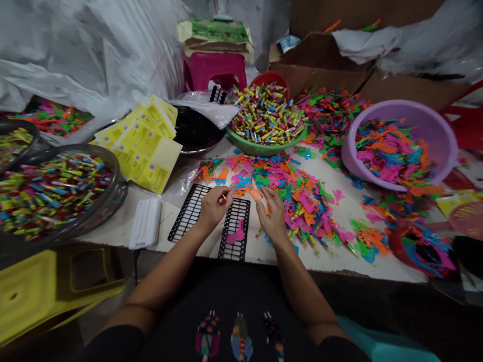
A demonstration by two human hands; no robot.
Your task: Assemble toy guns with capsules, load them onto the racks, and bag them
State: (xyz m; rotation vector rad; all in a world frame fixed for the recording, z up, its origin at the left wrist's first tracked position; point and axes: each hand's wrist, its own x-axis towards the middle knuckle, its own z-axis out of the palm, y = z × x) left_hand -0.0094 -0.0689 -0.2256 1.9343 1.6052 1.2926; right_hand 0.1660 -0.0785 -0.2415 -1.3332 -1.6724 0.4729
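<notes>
My left hand (214, 207) is closed in a pinch above the gap between two black plastic grids, and what it holds is too small to name. My right hand (272, 213) is closed at the fingertips on an orange plastic piece (254, 192), at the left edge of the colourful pile (302, 201). A pink plastic piece (236, 234) lies on the right black grid (228, 247). The left black grid (185, 216) lies flat, partly behind my left forearm. Blue and orange pieces lie just beyond my fingertips.
A white power bank (146, 223) lies left of the grids, near yellow printed sheets (149, 156). Around the table stand a dark basin (121, 186) and a green basin (264, 149) of small tubes, and a purple basin (445, 136) of plastic pieces. Cardboard boxes (320, 75) stand behind.
</notes>
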